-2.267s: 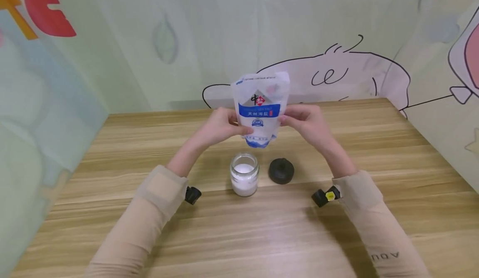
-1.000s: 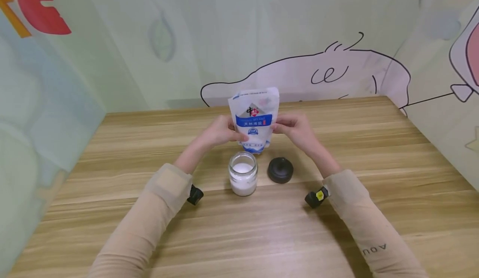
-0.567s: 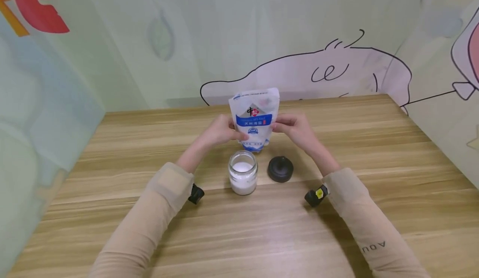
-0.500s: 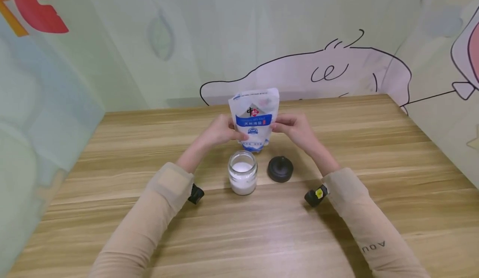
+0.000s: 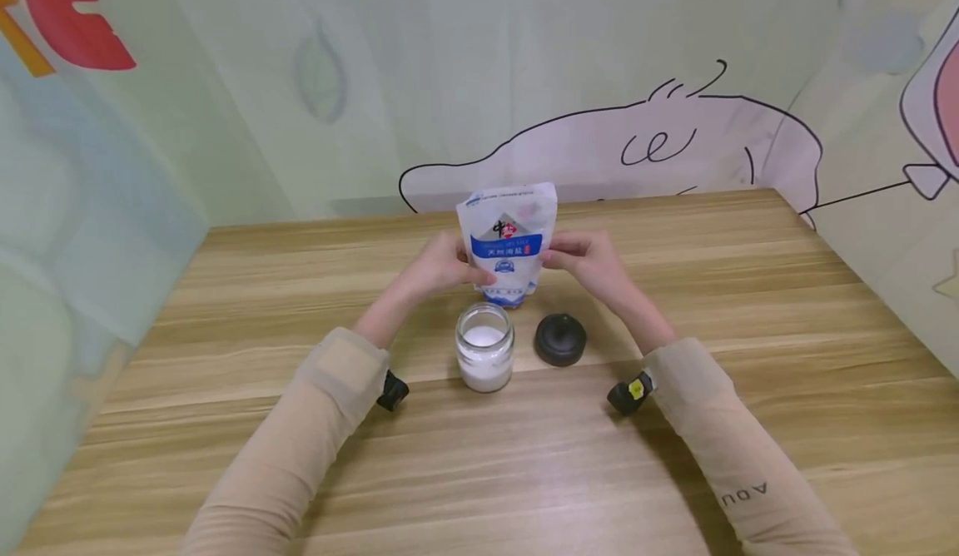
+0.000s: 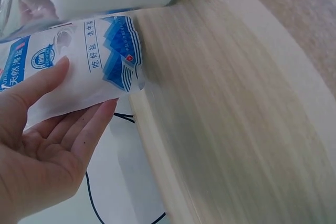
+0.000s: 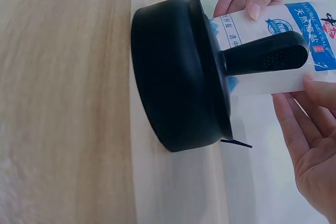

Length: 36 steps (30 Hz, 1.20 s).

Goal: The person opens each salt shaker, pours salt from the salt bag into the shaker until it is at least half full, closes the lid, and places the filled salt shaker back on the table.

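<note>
My left hand [image 5: 442,265] grips the left side of a white and blue pouch of sea salt [image 5: 505,244], thumb across its front and fingers behind. At the pouch's right edge, my right hand [image 5: 592,265] pinches it between thumb and fingers. The pouch stands upright just behind an uncapped glass jar [image 5: 485,373], its bottom close to the table in the left wrist view. White grains fill much of the jar. To the jar's right lies a round black lid [image 5: 560,341]; in the right wrist view the lid [image 7: 176,77] shows a stubby handle and partly covers the pouch.
Everything is on a wood-grain table [image 5: 479,473]. A pale backdrop [image 5: 419,65] with cartoon drawings rises behind the table's far edge. Small black cameras [image 5: 629,394] sit at both wrists.
Both hands have lowered the pouch from above the table to just behind the jar, slightly leftward. Over the last second it has stayed nearly still. The jar and lid have not moved.
</note>
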Available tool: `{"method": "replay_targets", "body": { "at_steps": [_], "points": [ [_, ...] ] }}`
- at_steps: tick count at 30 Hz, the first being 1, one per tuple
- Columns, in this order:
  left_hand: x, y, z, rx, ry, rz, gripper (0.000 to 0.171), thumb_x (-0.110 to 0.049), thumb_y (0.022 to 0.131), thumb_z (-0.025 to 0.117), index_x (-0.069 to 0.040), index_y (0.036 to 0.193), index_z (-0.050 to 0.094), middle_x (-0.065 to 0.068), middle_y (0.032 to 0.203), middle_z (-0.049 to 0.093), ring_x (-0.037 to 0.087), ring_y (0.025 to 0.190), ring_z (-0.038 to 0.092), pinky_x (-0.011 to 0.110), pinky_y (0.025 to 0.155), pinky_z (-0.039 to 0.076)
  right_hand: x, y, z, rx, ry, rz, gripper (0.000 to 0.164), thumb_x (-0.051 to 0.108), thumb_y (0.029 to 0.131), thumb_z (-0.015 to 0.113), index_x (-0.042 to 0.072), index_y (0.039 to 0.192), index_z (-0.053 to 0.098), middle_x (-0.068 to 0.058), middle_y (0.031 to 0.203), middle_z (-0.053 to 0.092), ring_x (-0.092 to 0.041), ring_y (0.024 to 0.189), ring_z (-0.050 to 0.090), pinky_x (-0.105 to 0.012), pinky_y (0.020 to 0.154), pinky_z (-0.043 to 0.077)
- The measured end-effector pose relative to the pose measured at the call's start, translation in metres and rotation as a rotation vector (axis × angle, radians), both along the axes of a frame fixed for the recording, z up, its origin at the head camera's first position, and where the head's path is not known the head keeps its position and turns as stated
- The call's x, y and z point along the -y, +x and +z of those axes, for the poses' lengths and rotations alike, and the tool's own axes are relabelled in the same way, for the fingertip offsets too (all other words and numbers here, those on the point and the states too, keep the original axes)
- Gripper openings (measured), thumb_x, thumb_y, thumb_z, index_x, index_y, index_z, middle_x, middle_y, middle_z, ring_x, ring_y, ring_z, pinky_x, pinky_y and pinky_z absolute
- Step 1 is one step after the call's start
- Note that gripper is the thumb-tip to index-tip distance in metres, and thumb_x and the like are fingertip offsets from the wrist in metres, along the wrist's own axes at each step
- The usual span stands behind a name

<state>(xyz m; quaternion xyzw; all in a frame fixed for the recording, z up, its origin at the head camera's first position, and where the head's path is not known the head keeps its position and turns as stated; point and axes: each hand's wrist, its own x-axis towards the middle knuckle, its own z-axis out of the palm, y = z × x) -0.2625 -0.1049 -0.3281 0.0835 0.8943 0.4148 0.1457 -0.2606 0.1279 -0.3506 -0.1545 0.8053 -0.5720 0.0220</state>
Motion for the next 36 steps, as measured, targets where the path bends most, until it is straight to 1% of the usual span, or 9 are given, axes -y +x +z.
{"method": "replay_targets", "body": {
  "at_steps": [5,10,18,27,36],
  "points": [
    [-0.0001,0.0004,-0.0012,0.003,0.009,-0.001,0.042,-0.014,0.079,0.077,-0.002,0.116,0.063,0.017,0.115,0.069,0.030,0.103,0.064,0.039,0.093,0.053,0.0001,-0.0002,-0.0014,0.002,0.004,0.009,0.027,0.005,0.090,0.063,-0.006,0.115,0.065,-0.023,0.118,0.067,-0.020,0.101,0.070,-0.036,0.095,0.055],
    [-0.0010,-0.0007,-0.0033,0.008,0.021,0.007,0.044,-0.014,0.078,0.078,-0.002,0.117,0.063,0.017,0.116,0.068,0.030,0.104,0.064,0.039,0.093,0.053,-0.0003,-0.0008,-0.0021,0.020,-0.006,0.001,0.028,0.006,0.090,0.063,-0.005,0.116,0.065,-0.023,0.119,0.066,-0.025,0.105,0.068,-0.038,0.098,0.053],
    [-0.0007,-0.0004,-0.0058,0.018,0.008,0.009,0.044,-0.018,0.079,0.077,-0.003,0.118,0.063,0.015,0.116,0.068,0.029,0.105,0.063,0.038,0.093,0.053,-0.0010,-0.0012,-0.0028,0.021,-0.007,-0.003,0.028,0.005,0.091,0.063,-0.006,0.116,0.064,-0.024,0.118,0.066,-0.031,0.106,0.068,-0.037,0.096,0.054],
    [0.0006,-0.0005,-0.0068,0.025,-0.008,0.008,0.046,-0.021,0.080,0.077,-0.004,0.120,0.062,0.015,0.119,0.067,0.029,0.108,0.062,0.040,0.095,0.052,-0.0008,-0.0011,-0.0034,0.041,-0.021,-0.005,0.029,0.006,0.090,0.064,-0.005,0.116,0.064,-0.024,0.119,0.066,-0.033,0.107,0.067,-0.038,0.097,0.054],
    [0.0023,-0.0014,-0.0071,0.035,-0.028,0.009,0.047,-0.023,0.081,0.076,-0.004,0.121,0.061,0.015,0.120,0.066,0.029,0.109,0.061,0.040,0.096,0.051,0.0005,-0.0028,-0.0053,0.043,-0.024,0.000,0.028,0.004,0.090,0.063,-0.006,0.116,0.064,-0.025,0.119,0.066,-0.032,0.107,0.067,-0.036,0.096,0.054]
  ]
}}
